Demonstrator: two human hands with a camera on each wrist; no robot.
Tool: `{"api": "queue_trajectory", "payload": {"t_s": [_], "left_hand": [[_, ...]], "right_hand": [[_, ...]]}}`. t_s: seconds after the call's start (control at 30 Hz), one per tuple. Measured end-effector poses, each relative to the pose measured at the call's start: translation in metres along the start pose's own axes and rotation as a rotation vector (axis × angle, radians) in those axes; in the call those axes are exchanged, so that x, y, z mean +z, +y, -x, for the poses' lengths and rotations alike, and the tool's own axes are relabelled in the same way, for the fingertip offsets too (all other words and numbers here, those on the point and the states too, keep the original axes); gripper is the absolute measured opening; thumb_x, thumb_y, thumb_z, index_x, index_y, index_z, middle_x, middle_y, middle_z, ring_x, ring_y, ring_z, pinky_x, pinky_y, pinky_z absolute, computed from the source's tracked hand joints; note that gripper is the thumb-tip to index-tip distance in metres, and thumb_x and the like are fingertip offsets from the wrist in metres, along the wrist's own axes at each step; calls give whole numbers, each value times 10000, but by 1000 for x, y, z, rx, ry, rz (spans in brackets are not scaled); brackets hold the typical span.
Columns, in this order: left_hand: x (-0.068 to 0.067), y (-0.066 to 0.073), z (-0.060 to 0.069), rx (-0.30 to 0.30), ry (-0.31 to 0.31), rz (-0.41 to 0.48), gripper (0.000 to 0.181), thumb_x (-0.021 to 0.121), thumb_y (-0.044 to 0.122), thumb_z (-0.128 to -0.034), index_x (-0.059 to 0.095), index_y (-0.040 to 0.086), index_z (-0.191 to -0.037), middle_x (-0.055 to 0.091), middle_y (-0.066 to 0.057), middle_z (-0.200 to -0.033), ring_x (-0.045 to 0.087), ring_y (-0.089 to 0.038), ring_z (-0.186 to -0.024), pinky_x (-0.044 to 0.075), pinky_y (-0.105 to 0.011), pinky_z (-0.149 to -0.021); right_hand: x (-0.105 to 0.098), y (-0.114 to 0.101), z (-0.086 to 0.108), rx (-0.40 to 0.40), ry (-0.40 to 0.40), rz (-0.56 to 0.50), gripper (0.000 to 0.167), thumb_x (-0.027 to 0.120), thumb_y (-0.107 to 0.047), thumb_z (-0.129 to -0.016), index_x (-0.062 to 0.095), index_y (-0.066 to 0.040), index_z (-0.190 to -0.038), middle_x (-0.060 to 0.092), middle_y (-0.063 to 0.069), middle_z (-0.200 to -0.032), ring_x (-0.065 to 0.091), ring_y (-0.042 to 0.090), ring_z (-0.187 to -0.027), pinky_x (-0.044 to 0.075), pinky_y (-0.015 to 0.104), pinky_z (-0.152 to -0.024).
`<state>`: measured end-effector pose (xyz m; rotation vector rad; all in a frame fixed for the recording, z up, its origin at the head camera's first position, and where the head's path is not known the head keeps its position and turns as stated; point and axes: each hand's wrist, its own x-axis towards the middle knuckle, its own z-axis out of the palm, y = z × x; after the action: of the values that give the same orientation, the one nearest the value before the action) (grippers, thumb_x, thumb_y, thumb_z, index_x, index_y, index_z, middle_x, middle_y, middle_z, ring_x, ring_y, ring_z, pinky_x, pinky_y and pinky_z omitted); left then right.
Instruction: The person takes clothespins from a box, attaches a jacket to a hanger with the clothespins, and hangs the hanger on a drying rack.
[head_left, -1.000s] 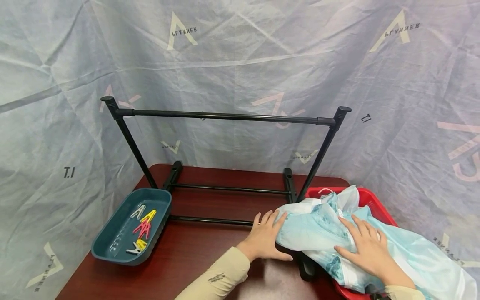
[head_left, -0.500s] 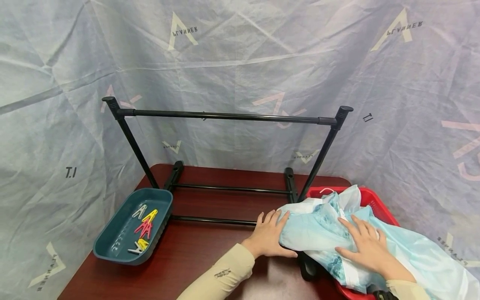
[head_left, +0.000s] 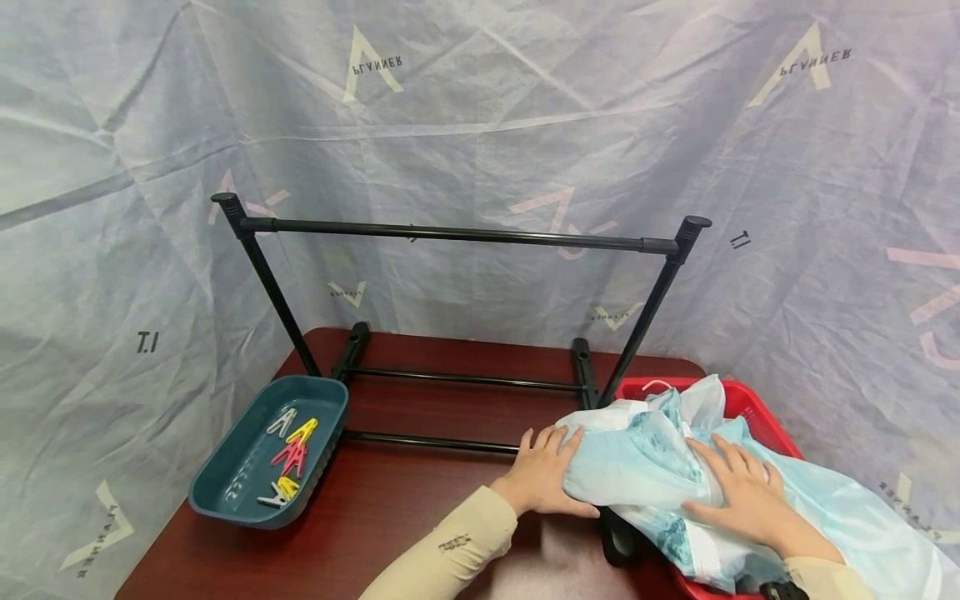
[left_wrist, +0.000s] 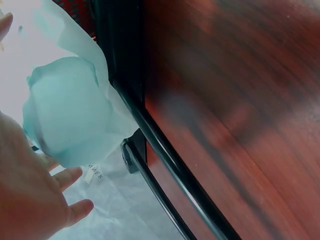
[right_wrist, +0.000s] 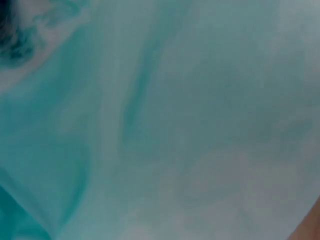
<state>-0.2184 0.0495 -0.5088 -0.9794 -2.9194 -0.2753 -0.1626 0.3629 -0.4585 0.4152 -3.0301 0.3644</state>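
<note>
From my end I see the pale blue cloth [head_left: 637, 462] bunched at the right side of the rack [head_left: 450, 233], draped over a red basket [head_left: 767, 427] there, its left end covering part of the rack's right foot. I have the left hand [head_left: 542, 485] in front of the rack, touching that end, fingers apart and clamped on nothing. The right hand [head_left: 750, 502], farther right of the rack, rests on top of the cloth, fingers also apart. My right wrist view is nearly all blurred fabric. A hook [head_left: 658, 383] pokes from the basket just beside the rack's right post. Left of the rack sits a blue tray [head_left: 232, 479] with white, yellow and pink clips [head_left: 302, 432]. Rack and tray stand on the dark red counter [head_left: 420, 517]; a printed sheet [head_left: 465, 158] hangs behind the rack.
</note>
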Motion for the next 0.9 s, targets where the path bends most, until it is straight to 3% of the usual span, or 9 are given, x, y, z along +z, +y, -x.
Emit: {"api": "queue_trajectory", "payload": {"t_s": [0.33, 0.7, 0.9], "left_hand": [[4, 3, -6, 0, 26, -23, 1186, 627, 833, -703, 199, 192, -1604, 361, -66, -1538, 352, -238, -1396, 305, -534, -1081], [11, 8, -7, -8, -23, 18, 1179, 616, 832, -715, 173, 202, -1608, 354, -49, -1539, 343, -232, -1403, 275, -542, -1100], [7, 12, -10, -10, -34, 13, 1134, 601, 817, -746, 191, 201, -1606, 370, -39, -1529, 357, -220, -1389, 277, -538, -1101]], "right_hand": [[-3, 11, -1, 5, -1, -18, 977, 766, -549, -777, 287, -160, -1534, 280, 318, -1471, 252, 559, -1279, 160, 771, -889], [-4, 25, 3, 28, -24, -34, 1019, 781, -537, -762, 257, -157, -1549, 272, 353, -1458, 240, 598, -1259, 169, 760, -864], [-8, 33, 5, 55, -39, -24, 1037, 774, -548, -768, 234, -138, -1554, 255, 380, -1464, 247, 618, -1246, 166, 769, -867]]}}
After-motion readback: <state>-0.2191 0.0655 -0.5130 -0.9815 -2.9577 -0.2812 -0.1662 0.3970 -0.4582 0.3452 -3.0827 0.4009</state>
